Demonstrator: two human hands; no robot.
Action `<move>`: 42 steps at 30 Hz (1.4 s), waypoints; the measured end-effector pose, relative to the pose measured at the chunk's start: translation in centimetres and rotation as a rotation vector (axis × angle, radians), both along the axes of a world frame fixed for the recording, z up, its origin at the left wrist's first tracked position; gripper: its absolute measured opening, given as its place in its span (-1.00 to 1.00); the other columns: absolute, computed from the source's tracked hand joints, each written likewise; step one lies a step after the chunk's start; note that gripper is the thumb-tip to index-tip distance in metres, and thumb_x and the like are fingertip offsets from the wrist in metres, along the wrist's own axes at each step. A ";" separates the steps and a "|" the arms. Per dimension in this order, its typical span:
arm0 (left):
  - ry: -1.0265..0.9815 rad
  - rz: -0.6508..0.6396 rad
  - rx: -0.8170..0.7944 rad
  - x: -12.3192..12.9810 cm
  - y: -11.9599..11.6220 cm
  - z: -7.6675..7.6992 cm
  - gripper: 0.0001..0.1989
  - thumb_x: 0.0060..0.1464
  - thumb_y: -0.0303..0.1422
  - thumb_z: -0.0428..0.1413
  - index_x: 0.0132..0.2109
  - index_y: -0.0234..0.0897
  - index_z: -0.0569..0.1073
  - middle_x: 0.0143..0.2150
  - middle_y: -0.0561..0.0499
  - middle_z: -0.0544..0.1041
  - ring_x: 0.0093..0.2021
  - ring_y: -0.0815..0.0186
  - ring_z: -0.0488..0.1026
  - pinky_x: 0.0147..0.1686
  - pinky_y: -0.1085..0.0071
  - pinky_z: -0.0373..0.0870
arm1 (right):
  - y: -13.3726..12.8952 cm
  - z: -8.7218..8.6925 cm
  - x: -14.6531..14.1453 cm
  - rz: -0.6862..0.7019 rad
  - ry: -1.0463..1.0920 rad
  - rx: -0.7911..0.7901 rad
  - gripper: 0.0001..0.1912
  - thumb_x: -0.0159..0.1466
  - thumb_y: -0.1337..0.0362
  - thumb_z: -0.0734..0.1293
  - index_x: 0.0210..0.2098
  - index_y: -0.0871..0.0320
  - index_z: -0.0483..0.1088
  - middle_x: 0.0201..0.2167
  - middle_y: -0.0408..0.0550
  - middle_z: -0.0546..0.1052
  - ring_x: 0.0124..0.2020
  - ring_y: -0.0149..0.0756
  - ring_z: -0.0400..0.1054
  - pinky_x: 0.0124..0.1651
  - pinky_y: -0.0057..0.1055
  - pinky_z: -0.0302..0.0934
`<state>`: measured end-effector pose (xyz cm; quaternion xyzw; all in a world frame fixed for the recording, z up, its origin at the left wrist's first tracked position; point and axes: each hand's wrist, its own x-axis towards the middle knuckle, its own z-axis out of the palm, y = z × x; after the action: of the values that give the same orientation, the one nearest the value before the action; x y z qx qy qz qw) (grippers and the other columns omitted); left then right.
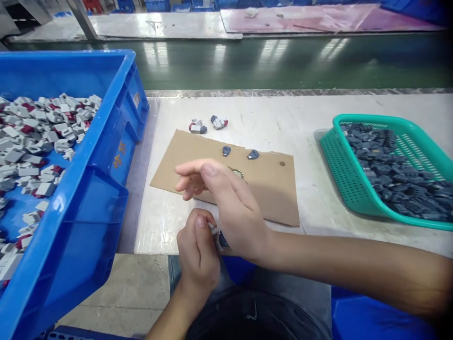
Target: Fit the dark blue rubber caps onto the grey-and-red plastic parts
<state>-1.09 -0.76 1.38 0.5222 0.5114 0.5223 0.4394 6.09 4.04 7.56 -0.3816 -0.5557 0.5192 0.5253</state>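
My left hand [198,245] is closed around a small plastic part [218,238] in grey-white and dark blue, just over the table's front edge. My right hand [230,203] is raised beside it, its fingers apart and curved, with nothing seen in them; its palm covers some of the held part. Beneath the right hand lies a brown cardboard sheet [272,189]. Two dark blue pieces [226,151] rest on the cardboard, and a round beaded item [238,173] is partly hidden behind the hand. Beyond the cardboard sit two joined grey, red and blue parts [198,126].
At left, a deep blue crate [123,113] holds many grey-white and red pieces [46,123]. On the right stands a green perforated basket [348,184] full of dark blue pieces [389,165]. A green conveyor belt [240,61] runs behind the white table [269,118].
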 end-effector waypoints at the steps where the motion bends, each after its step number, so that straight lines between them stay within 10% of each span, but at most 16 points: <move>1: -0.003 0.000 0.009 0.0 0.0 0.0 -0.68 0.24 -0.26 -0.26 -0.38 -0.21 0.27 -0.59 0.15 0.19 -0.65 0.41 0.12 -0.57 0.42 0.09 | -0.1 0.0 0.0 0.000 0.001 0.000 -0.72 0.35 0.25 0.04 -0.24 0.19 0.33 -0.38 -0.10 0.40 -0.30 -0.44 0.31 -0.20 -0.49 0.27; 21: -0.007 -0.083 -0.009 -0.7 0.4 0.4 -0.68 0.23 -0.35 -0.24 -0.47 -0.21 0.24 -0.62 0.09 0.22 -0.60 0.37 0.22 -0.62 0.40 0.06 | -0.7 -0.7 -0.3 -0.021 0.097 -0.107 -0.72 0.30 0.14 0.09 -0.35 0.15 0.33 -0.51 -0.13 0.32 -0.50 -0.42 0.25 -0.45 -0.47 0.26; 33: 0.031 -0.073 -0.015 -0.8 0.7 0.7 -0.67 0.24 -0.29 -0.26 -0.45 -0.22 0.22 -0.61 0.14 0.18 -0.60 0.40 0.14 -0.58 0.45 0.09 | 0.0 -1.1 -0.8 -0.090 0.143 -0.169 -0.74 0.26 0.14 0.13 -0.36 0.16 0.33 -0.43 -0.11 0.32 -0.37 -0.41 0.26 -0.27 -0.47 0.27; 42: -0.428 -0.012 -0.349 -1.4 1.7 1.6 -0.66 0.16 -0.22 -0.18 -0.50 -0.24 0.26 -0.78 0.20 0.12 -0.79 0.51 0.00 -0.76 0.60 -0.06 | 2.3 0.8 0.1 -0.211 0.172 -0.280 -0.64 0.32 0.18 -0.07 -0.23 0.19 0.26 -0.36 -0.01 0.40 -0.30 -0.33 0.35 -0.25 -0.42 0.28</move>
<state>-2.45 0.92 2.97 0.3195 0.4860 0.5220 0.6239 6.18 6.35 8.32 -0.4613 -0.3881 0.5644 0.5640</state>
